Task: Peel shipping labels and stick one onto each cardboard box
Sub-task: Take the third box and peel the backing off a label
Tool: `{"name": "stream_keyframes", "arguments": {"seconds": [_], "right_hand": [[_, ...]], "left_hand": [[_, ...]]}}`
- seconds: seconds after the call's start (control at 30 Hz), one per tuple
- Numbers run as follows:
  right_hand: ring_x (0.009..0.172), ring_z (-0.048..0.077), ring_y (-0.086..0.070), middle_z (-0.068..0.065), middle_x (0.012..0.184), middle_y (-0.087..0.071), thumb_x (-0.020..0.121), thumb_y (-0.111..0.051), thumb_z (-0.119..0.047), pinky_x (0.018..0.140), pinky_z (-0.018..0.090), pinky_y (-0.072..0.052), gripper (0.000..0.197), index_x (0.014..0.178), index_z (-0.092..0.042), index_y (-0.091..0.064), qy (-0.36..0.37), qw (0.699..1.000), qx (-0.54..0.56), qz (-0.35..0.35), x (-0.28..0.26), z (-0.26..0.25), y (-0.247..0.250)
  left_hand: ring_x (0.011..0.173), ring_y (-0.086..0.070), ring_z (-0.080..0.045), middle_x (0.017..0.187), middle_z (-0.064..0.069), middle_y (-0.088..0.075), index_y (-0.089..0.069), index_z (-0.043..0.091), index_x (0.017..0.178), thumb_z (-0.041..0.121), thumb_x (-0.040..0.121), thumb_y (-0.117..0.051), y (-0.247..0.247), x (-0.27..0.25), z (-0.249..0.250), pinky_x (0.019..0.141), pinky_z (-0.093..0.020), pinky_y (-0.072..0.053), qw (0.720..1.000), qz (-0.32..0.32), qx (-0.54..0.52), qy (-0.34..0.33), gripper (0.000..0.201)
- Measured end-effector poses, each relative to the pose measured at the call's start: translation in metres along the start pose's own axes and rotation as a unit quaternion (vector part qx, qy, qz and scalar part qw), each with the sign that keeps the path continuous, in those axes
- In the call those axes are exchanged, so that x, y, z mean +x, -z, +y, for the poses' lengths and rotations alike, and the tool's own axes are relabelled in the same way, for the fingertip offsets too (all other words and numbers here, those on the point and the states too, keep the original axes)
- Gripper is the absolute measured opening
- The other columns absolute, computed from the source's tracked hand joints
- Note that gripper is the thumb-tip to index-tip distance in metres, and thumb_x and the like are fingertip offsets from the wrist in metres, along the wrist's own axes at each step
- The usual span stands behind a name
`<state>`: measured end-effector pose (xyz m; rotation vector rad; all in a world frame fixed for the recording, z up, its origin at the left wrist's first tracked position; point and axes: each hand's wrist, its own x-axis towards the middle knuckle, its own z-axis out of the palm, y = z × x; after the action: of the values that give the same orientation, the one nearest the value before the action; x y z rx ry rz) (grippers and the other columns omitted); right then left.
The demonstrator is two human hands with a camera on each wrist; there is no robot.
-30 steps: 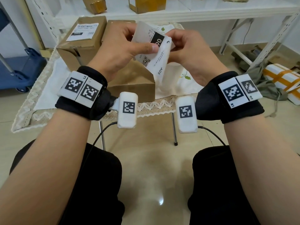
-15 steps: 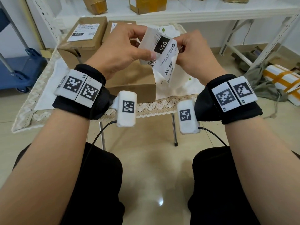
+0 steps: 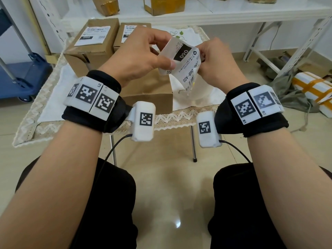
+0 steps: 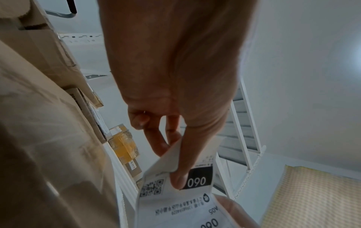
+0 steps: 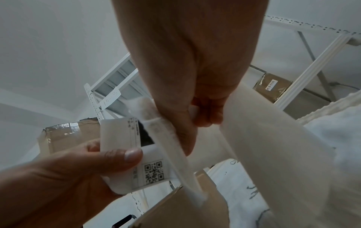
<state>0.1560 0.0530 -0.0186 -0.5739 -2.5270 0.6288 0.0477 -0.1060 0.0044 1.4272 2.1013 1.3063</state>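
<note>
We hold one label (image 3: 181,59) in the air above the near box (image 3: 149,90), clear of everything. Our left hand (image 3: 138,58) pinches its left edge between thumb and fingers; our right hand (image 3: 217,62) pinches the right side, where the backing (image 5: 259,138) curls away from the printed sheet. Three boxes stand on the tabletop (image 3: 53,97): the near one bare on top, and two at the far left, the left box (image 3: 91,45) and the middle box (image 3: 129,33), each already labelled. The cloth at the right lies open, and the tabletop's near edge runs just beyond our wrists.
</note>
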Motion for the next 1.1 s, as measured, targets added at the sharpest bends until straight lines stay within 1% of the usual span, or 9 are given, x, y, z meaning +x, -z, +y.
{"name": "stream_keyframes", "arguments": {"seconds": [0.17, 0.23, 0.3, 0.4, 0.63, 0.77, 0.87, 0.97, 1.1], "right_hand": [[0.051, 0.011, -0.022, 0.006, 0.060, -0.031, 0.081, -0.057, 0.007, 0.044, 0.020, -0.019, 0.015, 0.070, 0.015, -0.051, -0.009, 1.000, 0.012, -0.017, -0.001, 0.001, 0.002], [0.041, 0.008, -0.031, -0.003, 0.051, -0.030, 0.084, -0.062, 0.005, 0.043, 0.015, -0.023, 0.039, 0.054, -0.002, -0.039, -0.006, 0.999, 0.041, -0.035, -0.004, 0.001, 0.004], [0.037, 0.005, -0.037, -0.009, 0.041, -0.033, 0.085, -0.068, 0.001, 0.042, 0.012, -0.025, 0.054, 0.049, -0.015, -0.032, -0.008, 0.996, 0.072, -0.050, -0.008, -0.001, 0.006], [0.048, 0.005, -0.033, -0.003, 0.056, -0.043, 0.076, -0.084, -0.010, 0.043, 0.014, -0.027, 0.045, 0.053, -0.011, -0.046, -0.010, 0.995, 0.069, -0.067, -0.010, -0.005, 0.007], [0.051, 0.005, -0.029, -0.005, 0.059, -0.037, 0.071, -0.091, -0.020, 0.044, 0.013, -0.029, 0.054, 0.053, -0.018, -0.040, 0.002, 0.996, 0.064, -0.057, -0.014, -0.013, 0.010], [0.052, 0.003, -0.034, -0.006, 0.061, -0.042, 0.072, -0.091, -0.022, 0.045, 0.010, -0.032, 0.050, 0.054, -0.020, -0.044, 0.004, 0.997, 0.053, -0.059, -0.014, -0.015, 0.010], [0.055, 0.004, -0.035, -0.004, 0.062, -0.043, 0.072, -0.090, -0.019, 0.045, 0.010, -0.033, 0.049, 0.055, -0.019, -0.045, 0.001, 0.997, 0.045, -0.061, -0.013, -0.014, 0.010], [0.054, 0.002, -0.038, -0.005, 0.062, -0.045, 0.074, -0.088, -0.012, 0.045, 0.008, -0.034, 0.048, 0.054, -0.020, -0.045, -0.005, 0.997, 0.047, -0.060, -0.014, -0.014, 0.010], [0.054, 0.004, -0.038, -0.004, 0.062, -0.046, 0.075, -0.086, -0.010, 0.045, 0.008, -0.034, 0.049, 0.054, -0.017, -0.043, -0.015, 0.998, 0.033, -0.058, -0.012, -0.014, 0.010]], "left_hand": [[0.105, -0.069, -0.036, 0.109, -0.005, -0.076, -0.075, 0.035, 0.095, 0.009, 0.080, -0.083, 0.001, 0.001, -0.001, 0.092, -0.038, -0.059, 1.000, 0.009, 0.001, 0.003, 0.031], [0.106, -0.069, -0.033, 0.112, -0.002, -0.076, -0.074, 0.035, 0.094, 0.009, 0.079, -0.084, 0.002, 0.001, -0.003, 0.095, -0.045, -0.057, 1.000, 0.017, 0.003, 0.009, 0.032], [0.109, -0.069, -0.029, 0.113, 0.003, -0.075, -0.074, 0.037, 0.093, 0.012, 0.076, -0.086, 0.003, 0.001, -0.005, 0.098, -0.049, -0.056, 1.000, 0.023, 0.004, 0.016, 0.032], [0.112, -0.069, -0.024, 0.113, 0.008, -0.075, -0.074, 0.041, 0.090, 0.019, 0.069, -0.087, 0.005, 0.000, -0.007, 0.103, -0.050, -0.052, 0.999, 0.022, 0.000, 0.026, 0.033], [0.114, -0.066, -0.012, 0.119, 0.003, -0.072, -0.071, 0.019, 0.115, 0.003, 0.079, -0.083, 0.008, 0.001, -0.007, 0.106, -0.039, -0.051, 0.999, 0.003, 0.032, 0.012, 0.041], [0.104, -0.062, -0.002, 0.110, 0.017, -0.068, -0.069, 0.018, 0.118, 0.007, 0.081, -0.082, 0.009, 0.003, -0.008, 0.087, -0.022, -0.054, 0.998, -0.001, 0.066, 0.004, 0.042], [0.096, -0.060, 0.001, 0.108, 0.016, -0.066, -0.066, 0.021, 0.120, 0.008, 0.082, -0.082, 0.009, 0.005, -0.008, 0.073, -0.007, -0.048, 0.997, 0.000, 0.079, -0.004, 0.043], [0.094, -0.058, 0.002, 0.106, 0.019, -0.064, -0.064, 0.020, 0.119, 0.010, 0.082, -0.082, 0.009, 0.005, -0.008, 0.071, -0.006, -0.047, 0.995, 0.003, 0.094, -0.011, 0.042], [0.097, -0.058, 0.003, 0.105, 0.022, -0.063, -0.065, 0.020, 0.114, 0.010, 0.082, -0.082, 0.009, 0.006, -0.008, 0.076, -0.014, -0.051, 0.995, 0.005, 0.103, -0.015, 0.038]]}}
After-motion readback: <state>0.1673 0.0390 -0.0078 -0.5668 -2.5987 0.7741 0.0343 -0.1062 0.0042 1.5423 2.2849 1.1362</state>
